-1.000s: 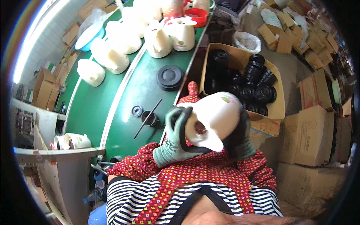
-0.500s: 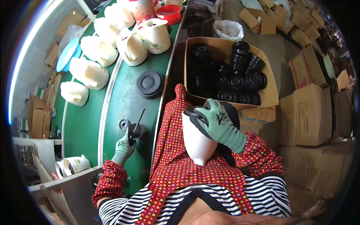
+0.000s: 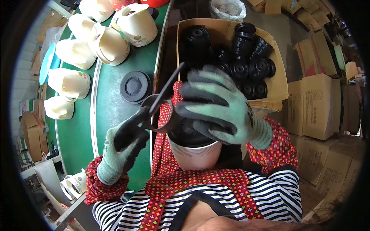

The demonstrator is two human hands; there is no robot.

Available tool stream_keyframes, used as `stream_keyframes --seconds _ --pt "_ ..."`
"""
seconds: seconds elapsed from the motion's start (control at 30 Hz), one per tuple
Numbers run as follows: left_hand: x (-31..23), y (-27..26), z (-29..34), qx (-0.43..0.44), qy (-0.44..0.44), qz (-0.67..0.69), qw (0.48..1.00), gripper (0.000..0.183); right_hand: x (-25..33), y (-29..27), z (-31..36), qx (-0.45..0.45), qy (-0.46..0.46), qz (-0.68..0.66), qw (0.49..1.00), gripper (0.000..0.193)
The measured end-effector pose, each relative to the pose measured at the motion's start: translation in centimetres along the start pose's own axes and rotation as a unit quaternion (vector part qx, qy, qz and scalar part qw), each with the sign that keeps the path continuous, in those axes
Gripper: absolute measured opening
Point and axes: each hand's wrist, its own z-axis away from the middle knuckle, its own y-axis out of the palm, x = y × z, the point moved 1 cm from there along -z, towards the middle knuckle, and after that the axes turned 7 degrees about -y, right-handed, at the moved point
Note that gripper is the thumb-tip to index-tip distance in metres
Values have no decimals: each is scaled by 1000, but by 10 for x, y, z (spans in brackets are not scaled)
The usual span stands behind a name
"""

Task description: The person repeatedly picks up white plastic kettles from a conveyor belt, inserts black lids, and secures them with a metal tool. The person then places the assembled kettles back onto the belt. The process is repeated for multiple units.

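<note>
A white jug (image 3: 195,157) rests on my lap, against the red patterned apron. Its upper end carries a black round part (image 3: 187,134). My left hand (image 3: 127,138), in a green and black glove, is closed on a dark ring with a long thin strip (image 3: 163,118) beside the jug; the apron shows through the ring. The strip slants up to the right. Over the black part is my right hand (image 3: 219,109), gloved alike and slightly blurred, fingers spread, the thumb side close to the jug's top. Whether it touches cannot be made out.
White jugs (image 3: 111,44) stand on the green bench (image 3: 83,127) at left, near a black disc (image 3: 135,87). Ahead right, a cardboard box (image 3: 279,73) holds several black round parts (image 3: 239,68). Stacked cartons (image 3: 323,107) line the right side.
My left hand has left the bench, bringing the dark ring and strip to the jug. My right hand has let go of the jug and opened. The jug now sits with its black part up.
</note>
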Motion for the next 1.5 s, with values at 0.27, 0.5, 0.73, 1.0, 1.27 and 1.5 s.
stream_keyframes --seconds 0.27,0.5,0.73,1.0,1.27,1.5 --pt "-77 26 -33 126 169 -320 924 54 -78 42 23 68 145 -91 983 24" --pt "-70 62 -43 153 184 -425 873 65 -65 35 55 95 212 -65 970 35" --pt "-52 78 -53 85 205 -372 902 64 -62 55 78 9 165 -29 986 26" --pt "19 29 -160 200 61 -342 916 37 19 15 38 163 189 192 949 60" --pt "102 76 -249 68 555 -268 785 28 51 22 -4 339 151 308 876 67" --pt "113 82 -260 28 590 -231 773 35 55 35 -18 319 135 348 871 61"
